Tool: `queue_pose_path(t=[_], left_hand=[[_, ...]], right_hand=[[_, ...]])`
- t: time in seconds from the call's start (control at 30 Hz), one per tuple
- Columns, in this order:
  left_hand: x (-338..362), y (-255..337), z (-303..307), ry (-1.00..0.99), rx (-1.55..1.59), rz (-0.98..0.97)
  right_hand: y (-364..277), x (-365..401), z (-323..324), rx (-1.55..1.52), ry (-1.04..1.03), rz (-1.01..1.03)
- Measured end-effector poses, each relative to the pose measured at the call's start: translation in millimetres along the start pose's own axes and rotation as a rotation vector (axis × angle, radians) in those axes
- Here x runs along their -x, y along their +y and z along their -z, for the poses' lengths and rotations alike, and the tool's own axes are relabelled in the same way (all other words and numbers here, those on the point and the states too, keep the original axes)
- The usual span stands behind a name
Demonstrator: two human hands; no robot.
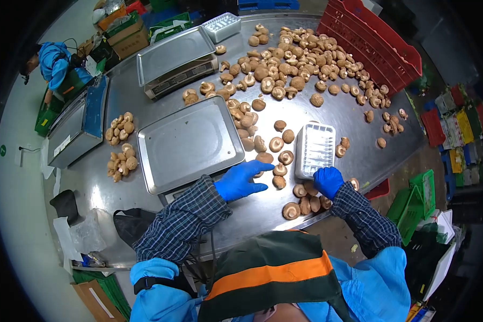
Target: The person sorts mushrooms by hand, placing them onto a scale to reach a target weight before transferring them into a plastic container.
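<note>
My left hand (243,181) in a blue glove has its fingers stretched out and apart. Its fingertips are just beside a shiitake mushroom (279,169), with nothing held. My right hand (328,181), gloved in blue too, is curled closed at the near right corner of a stack of clear plastic trays (315,147); the fingertips are hidden. Loose mushrooms (285,157) lie between my hands, and more mushrooms (305,205) are grouped below the trays. A metal pan (190,144) on a scale is left of my left hand.
A large pile of mushrooms (306,56) covers the far table beside a red crate (370,45). A second scale (182,75) and more trays (221,26) stand at the back. Mushroom clusters (122,162) lie at left. Another person (59,64) is at far left.
</note>
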State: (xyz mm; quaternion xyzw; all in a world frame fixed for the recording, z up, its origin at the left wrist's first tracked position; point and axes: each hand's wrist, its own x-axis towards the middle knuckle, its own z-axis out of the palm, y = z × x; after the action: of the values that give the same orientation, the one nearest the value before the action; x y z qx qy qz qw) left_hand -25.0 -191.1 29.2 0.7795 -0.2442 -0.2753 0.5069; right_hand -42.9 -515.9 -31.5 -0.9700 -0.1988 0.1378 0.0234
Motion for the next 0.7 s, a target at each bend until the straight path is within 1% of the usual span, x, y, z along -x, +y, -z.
queue_pose_path(t=[0.03, 0.07, 0.13, 0.17, 0.2, 0.23, 0.27, 0.33, 0.4, 0.43, 0.47, 0.5, 0.53, 0.57, 0.6, 0.63, 0.67, 0.7], left_hand=[[0.5, -0.2, -1.3, -0.009, -0.034, 0.009], [1.5, -5.0, -1.2, -0.01, -0.027, 0.009], [1.1, -14.1, 0.4, 0.091, -0.041, -0.168], [-0.2, -15.8, 6.1, 0.086, -0.038, -0.175], [-2.2, -11.0, 16.7, 0.113, 0.121, -0.014], [-5.0, -10.2, 26.8, 0.138, 0.28, 0.153], [-9.9, -14.7, 38.2, 0.178, 0.396, 0.21], [-12.0, 6.0, 69.5, 0.245, 0.651, 0.433], [-3.2, 3.2, 90.6, 0.278, 0.742, 0.356], [-0.3, -6.6, 98.6, 0.299, 0.7, 0.308], [4.6, -15.6, 106.6, 0.3, 0.702, 0.308], [10.9, -22.3, 112.4, 0.262, 0.597, 0.279], [15.1, -22.8, 117.2, 0.225, 0.491, 0.251], [21.2, -22.3, 122.8, 0.267, 0.48, 0.281], [25.5, -28.7, 128.2, 0.268, 0.479, 0.281], [31.8, -37.9, 134.5, 0.422, 0.434, 0.275], [38.0, -47.3, 140.7, 0.575, 0.387, 0.269], [44.1, -56.9, 146.0, 0.573, 0.387, 0.272]], right_hand=[[0.9, 0.4, 1.7, 0.091, 0.017, 0.049], [0.8, 1.2, 5.2, 0.094, 0.01, 0.049], [-3.6, 6.6, 32.2, 0.069, 0.25, -0.026], [-9.4, 12.4, 49.4, 0.014, 0.502, 0.038], [-18.0, 14.5, 65.6, 0.016, 0.498, 0.027], [-26.9, 13.9, 79.7, -0.05, 0.564, 0.144], [-37.5, 12.2, 91.3, -0.116, 0.629, 0.265], [-63.7, 0.3, 111.9, -0.22, -0.001, 0.276], [-87.2, -13.7, 105.8, -0.104, 0.356, 0.74], [-91.0, -21.2, 102.7, -0.103, 0.353, 0.741], [-92.8, -29.6, 99.4, -0.076, 0.394, 0.819], [-93.8, -38.2, 96.7, -0.05, 0.436, 0.898], [-93.3, -50.9, 97.5, -0.051, 0.435, 0.901], [-90.1, -68.0, 100.7, -0.061, 0.373, 0.874], [-83.8, -86.3, 102.9, -0.072, 0.312, 0.845], [-69.8, -109.6, 93.5, -0.334, 0.135, 0.666], [-55.4, -141.5, 116.6, -0.111, 0.234, 0.87], [-32.0, -169.0, 99.6, -0.335, 0.108, 0.487]])
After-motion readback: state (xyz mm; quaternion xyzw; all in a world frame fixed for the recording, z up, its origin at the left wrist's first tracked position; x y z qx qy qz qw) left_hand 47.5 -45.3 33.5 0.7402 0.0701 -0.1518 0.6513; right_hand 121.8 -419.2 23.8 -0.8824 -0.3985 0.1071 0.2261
